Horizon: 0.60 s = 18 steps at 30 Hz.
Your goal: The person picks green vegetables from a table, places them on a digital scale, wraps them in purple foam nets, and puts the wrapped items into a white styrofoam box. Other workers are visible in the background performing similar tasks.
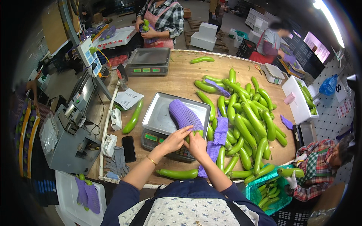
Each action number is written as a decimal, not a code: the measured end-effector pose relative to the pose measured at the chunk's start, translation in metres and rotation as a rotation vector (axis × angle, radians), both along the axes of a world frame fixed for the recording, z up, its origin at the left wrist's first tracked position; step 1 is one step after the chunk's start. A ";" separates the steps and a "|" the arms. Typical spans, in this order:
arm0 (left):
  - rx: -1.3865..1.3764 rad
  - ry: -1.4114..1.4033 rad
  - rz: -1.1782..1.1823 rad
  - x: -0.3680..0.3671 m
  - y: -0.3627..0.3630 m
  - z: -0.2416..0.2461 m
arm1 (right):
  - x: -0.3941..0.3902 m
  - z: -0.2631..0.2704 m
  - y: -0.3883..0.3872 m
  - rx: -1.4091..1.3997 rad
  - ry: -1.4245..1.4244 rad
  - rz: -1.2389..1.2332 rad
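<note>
A purple foam net sleeve [186, 115] lies tilted on the steel pan [158, 113] of a digital scale, wrapped around green eggplants whose ends [199, 132] show at its near opening. My left hand [175, 140] has its fingertips over that opening. From the right, my right hand [197, 144] grips the same end, its thumb close to the left fingers. Both wrists are above the scale's keypad [183, 152]. Loose purple net sleeves [220, 131] lie right of the scale, partly under the eggplants. One single eggplant [177, 173] rests at the table edge before me.
A heap of green eggplants [249, 121] covers the table's right side. Left are a phone [129, 149], grey gloves [118, 162], tape dispensers [109, 145] and a paper pad [129, 98]. A second scale [148, 60] stands behind. At right, a co-worker's gloved hand [291, 180] holds an eggplant above a lined crate [249, 192].
</note>
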<state>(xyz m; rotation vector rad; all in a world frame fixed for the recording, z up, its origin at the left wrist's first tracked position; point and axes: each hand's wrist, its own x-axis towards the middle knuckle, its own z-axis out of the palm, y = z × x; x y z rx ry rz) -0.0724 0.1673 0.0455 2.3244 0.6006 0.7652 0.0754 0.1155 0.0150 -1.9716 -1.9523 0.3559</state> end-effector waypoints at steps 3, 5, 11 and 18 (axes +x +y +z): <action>-0.109 -0.065 -0.014 -0.018 -0.013 -0.016 | -0.001 -0.022 0.003 0.021 -0.117 0.149; -0.381 -0.213 0.099 -0.026 -0.013 -0.026 | 0.013 0.018 -0.007 -0.097 -0.029 0.233; -1.373 -0.719 0.525 0.005 0.030 -0.063 | 0.069 -0.002 0.082 -0.018 0.460 -0.165; -1.366 -0.846 0.451 0.015 -0.002 -0.030 | 0.035 0.003 0.056 -0.508 1.198 -0.093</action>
